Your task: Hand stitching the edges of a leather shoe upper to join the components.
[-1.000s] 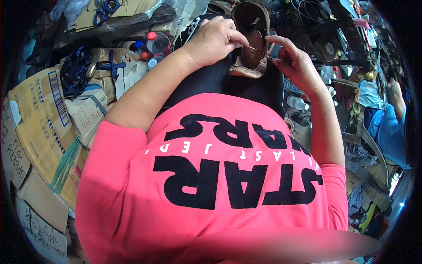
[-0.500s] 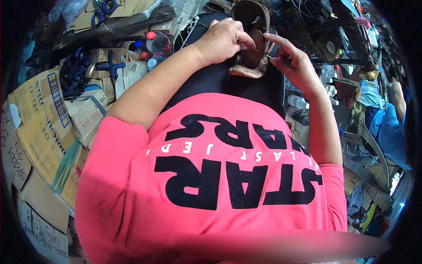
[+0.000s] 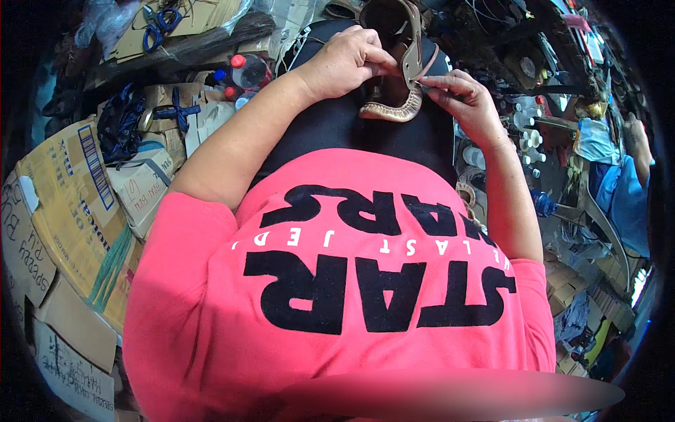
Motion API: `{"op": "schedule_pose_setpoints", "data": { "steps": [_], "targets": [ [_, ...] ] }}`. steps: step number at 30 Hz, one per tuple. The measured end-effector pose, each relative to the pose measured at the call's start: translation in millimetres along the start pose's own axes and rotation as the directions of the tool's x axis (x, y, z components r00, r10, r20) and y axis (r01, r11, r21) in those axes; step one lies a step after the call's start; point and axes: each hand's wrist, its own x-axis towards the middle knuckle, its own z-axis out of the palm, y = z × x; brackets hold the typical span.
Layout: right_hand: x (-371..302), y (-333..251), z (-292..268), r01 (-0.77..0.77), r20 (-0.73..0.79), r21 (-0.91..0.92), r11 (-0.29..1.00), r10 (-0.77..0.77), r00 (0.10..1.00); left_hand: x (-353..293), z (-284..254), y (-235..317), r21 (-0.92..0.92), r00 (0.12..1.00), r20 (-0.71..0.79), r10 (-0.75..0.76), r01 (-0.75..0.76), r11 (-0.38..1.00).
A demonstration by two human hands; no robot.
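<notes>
A brown leather shoe (image 3: pixel 394 111) with a pale stitched rim lies on my dark-clothed lap, its inside facing up. My left hand (image 3: pixel 348 62) is closed at the shoe's left side, its thumb and fingers pinching the edge of a brown flap with small holes (image 3: pixel 410 62). On the other side, my right hand (image 3: pixel 465 102) has its fingertips pinched together right against that flap's lower end. Whatever lies between those fingertips is too small to make out. A thin brown strip curves out beside the flap, just above the right fingers.
Cardboard boxes (image 3: pixel 67 190) are stacked at my left. Bottles with red and blue caps (image 3: pixel 249 70) stand beyond my left forearm, and blue-handled scissors (image 3: pixel 160 29) lie on cardboard at the far left. Several small white bottles (image 3: pixel 526 116) crowd the right. Another person's arm (image 3: pixel 638 148) shows at far right.
The shoe has tilted, so its holed flap now stands up between my hands. My right fingers, spread before, have closed in against the flap. My left hand has shifted slightly left.
</notes>
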Motion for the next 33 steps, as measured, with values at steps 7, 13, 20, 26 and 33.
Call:
{"op": "schedule_pose_setpoints", "data": {
  "steps": [7,13,20,26,33],
  "targets": [
    [1,5,10,-0.091,0.000,0.162,0.983,0.092,0.996,4,9,10,0.049,0.998,0.000,-0.066,0.066,0.997],
    [8,2,16,-0.149,-0.034,0.398,0.905,0.177,0.984,14,17,23,-0.051,0.976,0.010,-0.216,0.216,0.975],
    [1,12,-11,-0.219,0.023,0.418,0.882,0.231,0.973,-5,-9,19,-0.012,0.984,-0.074,-0.160,0.160,0.987],
    [10,-30,-5,0.098,0.033,-0.281,0.955,-0.093,0.995,-2,-4,39,0.232,0.969,0.113,-0.221,0.190,0.954],
    [5,-21,-23,0.210,0.103,-0.563,0.799,-0.185,0.977,-32,-35,26,0.397,0.985,0.138,-0.103,0.040,0.917]
  ]
}}
